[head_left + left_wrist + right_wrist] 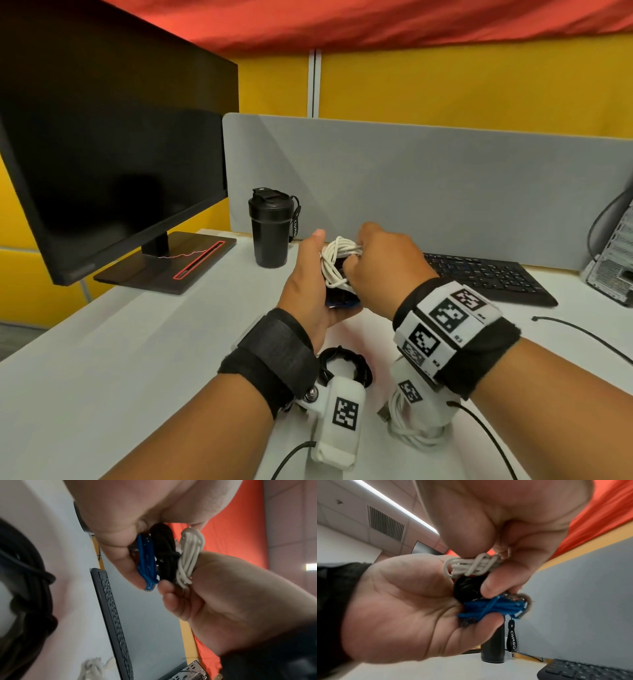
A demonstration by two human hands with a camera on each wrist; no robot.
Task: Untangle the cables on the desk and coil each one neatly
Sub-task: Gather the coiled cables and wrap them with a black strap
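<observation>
Bundles stacked in your left hand [399,601]; right hand [380,263] pinches white coil [471,565] at 12 o'clock. Next: probably set it down intact.

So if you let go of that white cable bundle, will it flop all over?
Probably not much. The white cable bundle has its own end wrapped across the loops, so it should hold together. It looks soft and bendy, pinched by the right hand and left hand. Being thin cord, it is likely light and unlikely to roll.
</observation>
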